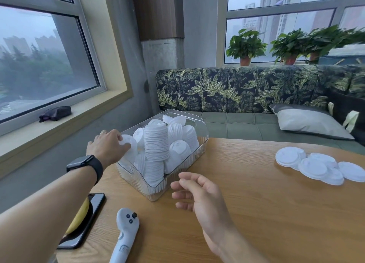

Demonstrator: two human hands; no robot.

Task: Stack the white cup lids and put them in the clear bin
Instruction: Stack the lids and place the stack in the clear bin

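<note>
Reaching with the left hand [107,145] to the left rim of the clear bin [204,138], pinching a single white lid [125,140] in a narrow grip, fingertips above and thumb below, right at the rim. Wearing a dark watch [85,163] on that wrist. Hovering the right hand [199,191] just beside the bin's near corner, above the wooden surface [256,213], with a wide, slack grip, fingers loosely curled and holding nothing. Finding the bin standing at the far left of the surface, crowded with stacked lids [156,144], one tall column upright in the middle and shorter stacks leaning around it. Finding loose lids [316,167] lying overlapped in a flat cluster on the right of the surface, well apart from the bin. Noting a black phone [96,203] with something yellow on it at the near left edge, and a pale blue handheld controller [126,229] lying just beside it.
</note>
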